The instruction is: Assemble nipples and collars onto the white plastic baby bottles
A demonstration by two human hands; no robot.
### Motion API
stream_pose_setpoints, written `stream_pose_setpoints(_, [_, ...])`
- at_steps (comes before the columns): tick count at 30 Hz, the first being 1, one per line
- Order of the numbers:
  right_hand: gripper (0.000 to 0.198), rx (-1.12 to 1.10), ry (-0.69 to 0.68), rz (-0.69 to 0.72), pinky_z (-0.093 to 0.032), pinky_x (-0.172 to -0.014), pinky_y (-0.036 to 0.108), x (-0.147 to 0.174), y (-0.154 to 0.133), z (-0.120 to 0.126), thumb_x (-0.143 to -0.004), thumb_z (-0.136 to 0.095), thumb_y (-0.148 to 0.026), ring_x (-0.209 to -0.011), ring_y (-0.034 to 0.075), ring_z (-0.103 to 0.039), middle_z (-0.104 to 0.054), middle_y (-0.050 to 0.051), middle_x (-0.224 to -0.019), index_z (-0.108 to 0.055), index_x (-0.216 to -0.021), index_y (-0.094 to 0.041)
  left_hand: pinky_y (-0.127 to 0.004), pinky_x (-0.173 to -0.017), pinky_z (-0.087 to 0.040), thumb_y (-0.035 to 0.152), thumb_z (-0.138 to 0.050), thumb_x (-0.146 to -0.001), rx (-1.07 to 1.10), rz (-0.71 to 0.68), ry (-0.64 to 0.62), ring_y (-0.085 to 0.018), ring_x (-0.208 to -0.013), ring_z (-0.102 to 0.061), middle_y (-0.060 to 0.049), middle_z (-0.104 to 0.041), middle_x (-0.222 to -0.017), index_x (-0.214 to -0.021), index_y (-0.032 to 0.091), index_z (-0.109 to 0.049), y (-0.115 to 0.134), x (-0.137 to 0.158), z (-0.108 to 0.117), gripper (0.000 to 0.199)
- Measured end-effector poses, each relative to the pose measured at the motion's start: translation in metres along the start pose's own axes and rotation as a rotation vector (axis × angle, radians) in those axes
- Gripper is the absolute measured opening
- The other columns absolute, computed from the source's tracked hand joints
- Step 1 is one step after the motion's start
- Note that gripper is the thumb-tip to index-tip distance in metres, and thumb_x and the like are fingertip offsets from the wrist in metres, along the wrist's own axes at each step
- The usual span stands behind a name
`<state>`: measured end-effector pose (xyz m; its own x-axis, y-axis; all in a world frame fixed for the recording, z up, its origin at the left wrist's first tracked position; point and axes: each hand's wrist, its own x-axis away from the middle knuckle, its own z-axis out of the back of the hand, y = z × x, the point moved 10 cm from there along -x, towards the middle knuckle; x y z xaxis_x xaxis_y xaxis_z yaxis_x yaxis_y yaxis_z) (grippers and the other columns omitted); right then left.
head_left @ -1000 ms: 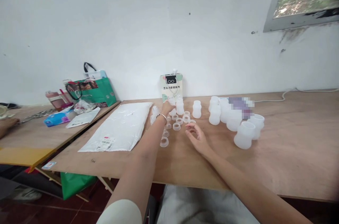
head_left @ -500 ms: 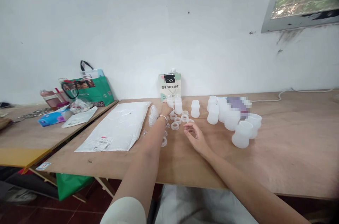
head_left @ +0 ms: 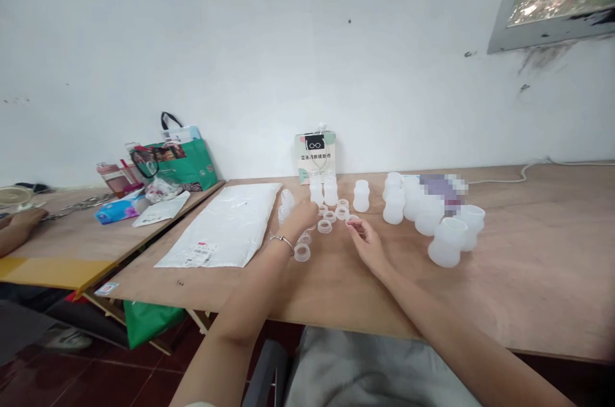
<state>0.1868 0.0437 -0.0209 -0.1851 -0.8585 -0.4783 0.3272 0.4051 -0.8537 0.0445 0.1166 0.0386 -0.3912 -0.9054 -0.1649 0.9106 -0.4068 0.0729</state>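
My left hand (head_left: 302,217) is over the left side of a group of clear plastic rings (head_left: 325,226). Its fingers curl downward, and their tips are hidden from me. Just beyond it stand two frosted white bottles (head_left: 330,190). My right hand (head_left: 368,245) has thumb and fingers closed at the edge of a clear ring (head_left: 352,218) at the right of the group. Clear domed caps (head_left: 286,199) lie left of my left hand, and another clear ring (head_left: 302,253) lies below its wrist.
Several frosted bottles (head_left: 446,243) stand to the right, and one more bottle (head_left: 362,196) stands at centre. A white mailing bag (head_left: 221,224) lies at left. Behind is a paper bag (head_left: 316,154). Another person's hand (head_left: 26,221) rests on the neighbouring table beside a green bag (head_left: 192,163).
My left hand has drawn back from the bottle at the back, which now stands beside another. My right fingers have closed at a ring. The view has turned slightly left.
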Motion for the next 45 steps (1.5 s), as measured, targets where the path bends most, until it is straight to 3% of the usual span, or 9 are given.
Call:
stream_pose_setpoints(4, [0.017,0.105,-0.075,0.066,-0.046,-0.075,0.036,0.000,0.000,-0.009,-0.077,-0.048,-0.027,-0.081,0.019,-0.055,-0.057,0.006,-0.092,-0.056,-0.089,-0.019,-0.030,-0.077,-0.046,0.019,-0.052,-0.076,-0.074,0.007,-0.059,-0.023,-0.090,-0.062,-0.016,-0.066,-0.094,-0.091,0.011,-0.062,-0.010,0.006,-0.027,0.020])
stream_pose_setpoints(11, [0.029,0.496,-0.224,0.328,-0.042,-0.086,0.040,-0.006,-0.017,-0.053,-0.081,-0.048,-0.026,-0.095,0.023,-0.049,-0.051,0.010,-0.101,-0.055,-0.109,-0.022,-0.032,-0.081,-0.045,0.014,-0.042,-0.083,-0.150,0.009,-0.072,-0.022,-0.096,-0.061,-0.018,-0.063,-0.100,-0.099,0.010,-0.056,-0.013,0.005,-0.041,0.022])
stream_pose_setpoints(18, [0.010,0.335,-0.227,0.259,-0.038,-0.089,0.044,-0.016,-0.012,-0.069,-0.075,-0.055,-0.028,-0.094,0.025,-0.047,-0.051,0.010,-0.096,-0.059,-0.082,-0.021,-0.033,-0.081,-0.045,0.015,-0.041,-0.084,-0.137,-0.007,-0.045,-0.023,-0.095,-0.061,-0.018,-0.063,-0.097,-0.101,0.009,-0.055,-0.017,0.006,-0.046,0.023])
stream_pose_setpoints(22, [0.009,0.115,-0.196,0.148,-0.036,-0.093,0.044,-0.016,-0.006,-0.057,-0.072,-0.058,-0.029,-0.097,0.024,-0.048,-0.053,0.007,-0.095,-0.055,-0.070,-0.021,-0.032,-0.081,-0.044,0.015,-0.042,-0.083,-0.104,-0.006,-0.005,-0.022,-0.094,-0.061,-0.018,-0.063,-0.095,-0.099,0.010,-0.055,-0.015,0.007,-0.044,0.021])
stream_pose_setpoints(27, [0.019,-0.242,-0.163,-0.144,-0.046,-0.084,0.042,-0.009,0.014,-0.038,-0.077,-0.051,-0.039,-0.086,0.020,-0.057,-0.060,0.005,-0.083,-0.054,-0.073,-0.020,-0.035,-0.083,-0.042,0.017,-0.044,-0.081,-0.050,-0.014,0.082,-0.024,-0.098,-0.058,-0.018,-0.061,-0.101,-0.102,0.009,-0.052,-0.007,0.008,-0.034,0.024])
stream_pose_setpoints(34, [0.014,-0.772,-0.231,-0.565,-0.054,-0.069,0.027,0.008,0.030,-0.039,-0.081,-0.044,-0.024,-0.079,0.013,-0.064,-0.066,0.005,-0.084,-0.056,-0.082,-0.018,-0.033,-0.085,-0.041,0.020,-0.045,-0.080,0.080,-0.031,0.211,-0.022,-0.100,-0.054,-0.015,-0.056,-0.108,-0.112,0.011,-0.044,0.004,0.020,-0.017,0.033])
stream_pose_setpoints(37, [0.015,-0.884,-0.224,-0.656,-0.054,-0.062,0.025,0.011,0.033,-0.042,-0.082,-0.041,-0.021,-0.071,0.013,-0.064,-0.066,0.005,-0.079,-0.056,-0.084,-0.018,-0.030,-0.087,-0.040,0.023,-0.042,-0.084,0.147,-0.078,0.246,-0.018,-0.102,-0.053,-0.011,-0.053,-0.111,-0.122,0.016,-0.039,0.010,0.026,-0.013,0.039])
stream_pose_setpoints(40, [0.012,-0.953,-0.214,-0.699,-0.054,-0.059,0.025,0.013,0.034,-0.044,-0.081,-0.044,-0.020,-0.069,0.013,-0.064,-0.066,0.004,-0.077,-0.056,-0.083,-0.018,-0.030,-0.090,-0.040,0.025,-0.038,-0.086,0.362,-0.159,0.308,-0.016,-0.102,-0.053,-0.007,-0.053,-0.109,-0.119,0.022,-0.045,0.017,0.029,-0.004,0.033])
stream_pose_setpoints(45, [0.012,-1.009,-0.218,-0.732,-0.054,-0.060,0.023,0.015,0.034,-0.046,-0.080,-0.043,-0.018,-0.067,0.012,-0.064,-0.065,0.003,-0.075,-0.055,-0.081,-0.019,-0.026,-0.081,-0.045,0.027,-0.045,-0.084,0.854,-0.249,0.368,-0.012,-0.089,-0.056,-0.005,-0.060,-0.100,-0.101,0.018,-0.053,0.022,0.032,0.009,0.020])
